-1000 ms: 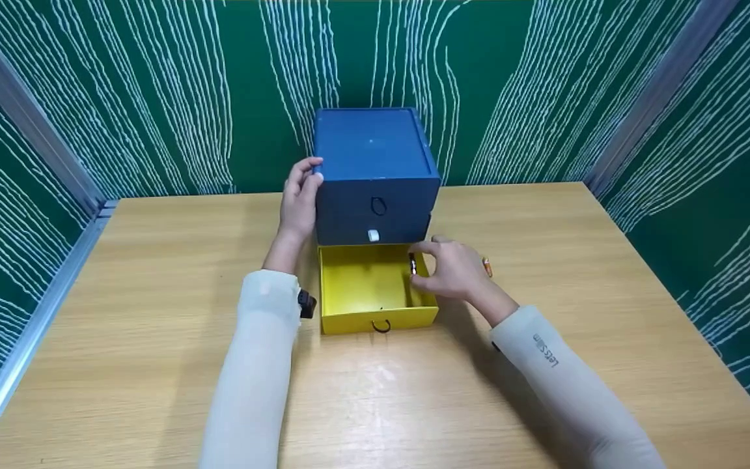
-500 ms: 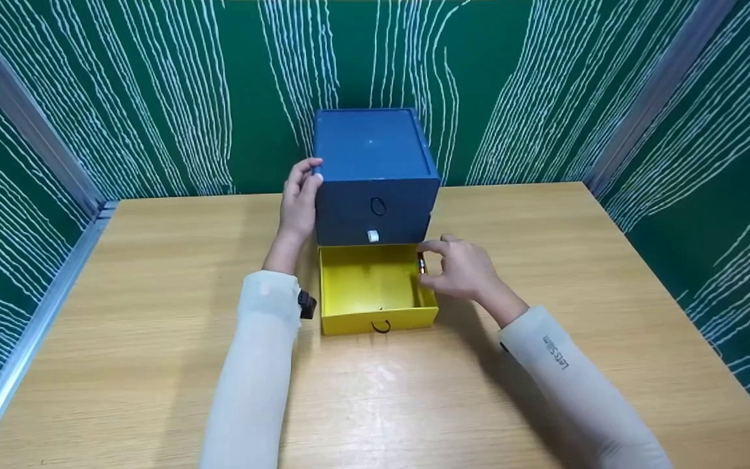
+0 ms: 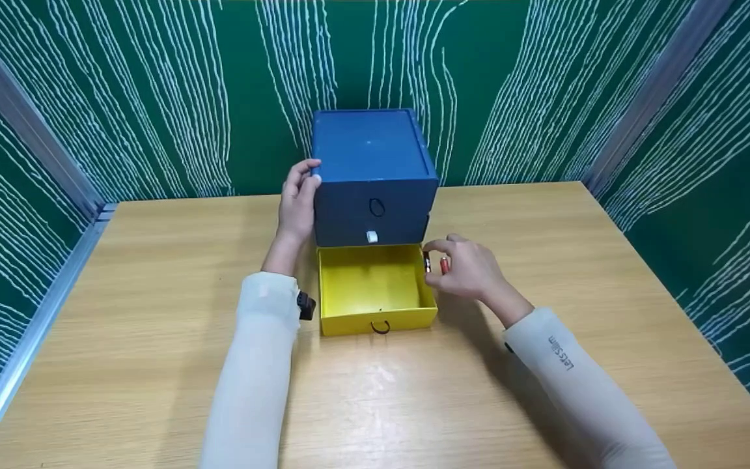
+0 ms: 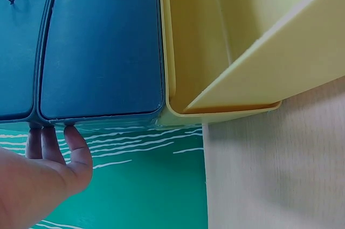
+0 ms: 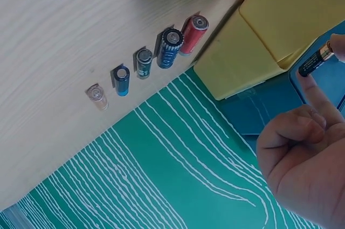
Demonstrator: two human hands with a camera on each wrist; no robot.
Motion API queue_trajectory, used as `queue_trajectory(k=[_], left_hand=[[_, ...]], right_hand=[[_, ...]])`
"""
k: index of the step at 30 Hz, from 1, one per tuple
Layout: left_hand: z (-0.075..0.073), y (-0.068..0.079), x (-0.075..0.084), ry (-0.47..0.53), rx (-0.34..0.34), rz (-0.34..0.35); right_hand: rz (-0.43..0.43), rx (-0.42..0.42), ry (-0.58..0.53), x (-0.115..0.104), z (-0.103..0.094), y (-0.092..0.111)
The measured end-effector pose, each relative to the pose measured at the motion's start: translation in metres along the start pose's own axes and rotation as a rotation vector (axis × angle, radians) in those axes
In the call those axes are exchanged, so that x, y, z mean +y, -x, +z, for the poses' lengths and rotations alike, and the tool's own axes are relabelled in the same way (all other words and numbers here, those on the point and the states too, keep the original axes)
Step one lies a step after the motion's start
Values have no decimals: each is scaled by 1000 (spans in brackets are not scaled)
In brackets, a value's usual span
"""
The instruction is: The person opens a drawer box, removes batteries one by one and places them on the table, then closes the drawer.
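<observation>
A blue drawer unit [image 3: 372, 146] stands at the back of the table, and its yellow bottom drawer [image 3: 349, 324] is pulled out. My left hand [image 3: 297, 208] rests on the unit's left side, its fingertips touching the blue wall in the left wrist view. My right hand [image 3: 469, 270] pinches a small dark battery [image 5: 314, 63] with a copper-coloured end between thumb and forefinger. It is beside the drawer's right wall, raised above the table. Close to that wall, a red battery [image 5: 194, 34] stands upright on the table, partly behind my right hand in the head view.
In the right wrist view, several batteries stand upright in a row, including a large dark blue one [image 5: 170, 48] and a small pale one [image 5: 97, 96]. The wooden table [image 3: 173, 293] reaches green walls [image 3: 518, 39] with white lines.
My right hand has moved right with the battery, from over the yellow drawer to just outside its right wall. The red battery has come into sight. My left hand has stayed in place.
</observation>
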State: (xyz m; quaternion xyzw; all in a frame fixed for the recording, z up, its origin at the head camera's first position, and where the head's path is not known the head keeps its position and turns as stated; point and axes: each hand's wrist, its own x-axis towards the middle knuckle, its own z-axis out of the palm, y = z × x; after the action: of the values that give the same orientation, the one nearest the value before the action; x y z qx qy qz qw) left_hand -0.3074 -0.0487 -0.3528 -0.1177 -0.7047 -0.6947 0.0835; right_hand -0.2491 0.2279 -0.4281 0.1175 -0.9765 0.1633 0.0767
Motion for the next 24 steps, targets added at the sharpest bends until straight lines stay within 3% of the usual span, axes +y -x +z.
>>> queue_trajectory(k=[12,24], left_hand=[[-4,-12,-23,1,7,7],[-3,-14,-25,-18,10,0]], right_hand=[[22,11,0,6,-5,2],[61,7,-41,15,-8,2]])
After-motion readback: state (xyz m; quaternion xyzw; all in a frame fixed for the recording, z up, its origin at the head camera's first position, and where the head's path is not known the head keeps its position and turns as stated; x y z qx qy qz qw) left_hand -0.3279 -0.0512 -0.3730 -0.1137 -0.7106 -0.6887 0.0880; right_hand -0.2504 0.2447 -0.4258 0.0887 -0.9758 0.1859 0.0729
